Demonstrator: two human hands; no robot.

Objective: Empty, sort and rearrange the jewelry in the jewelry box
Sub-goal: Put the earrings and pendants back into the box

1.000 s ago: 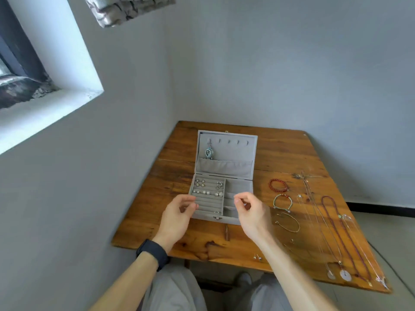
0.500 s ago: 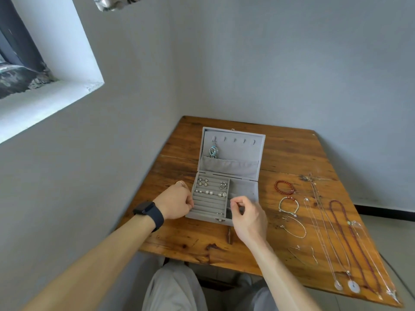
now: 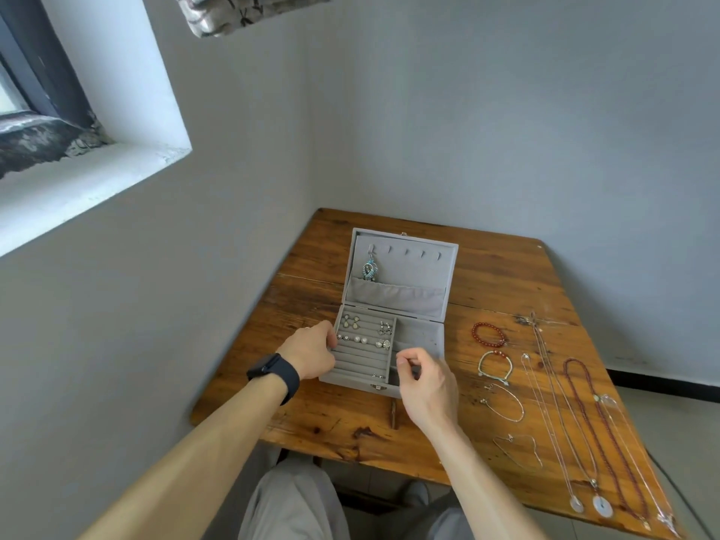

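Note:
A grey velvet jewelry box (image 3: 424,337) stands open on the wooden table (image 3: 502,278), lid upright. A blue pendant (image 3: 370,270) hangs from the leftmost hook in the lid. The ring tray (image 3: 360,356) on the left holds several earrings and rings in its far rows. My left hand (image 3: 311,350), with a black watch on the wrist, curls its fingers round the box's left wall. My right hand (image 3: 426,378) hovers over the front right compartment. Its thumb and forefinger are pinched together, and anything between them is too small to see.
To the right of the box lie a red bead bracelet (image 3: 489,334), two thinner bracelets (image 3: 495,368) and a fine chain (image 3: 518,450). Further right are long necklaces (image 3: 557,403), one of dark red beads (image 3: 596,422). The wall runs along the table's left edge.
My left hand moved from above the box's front to its left wall and curled there. My right hand stayed pinched and sank slightly over the right compartment.

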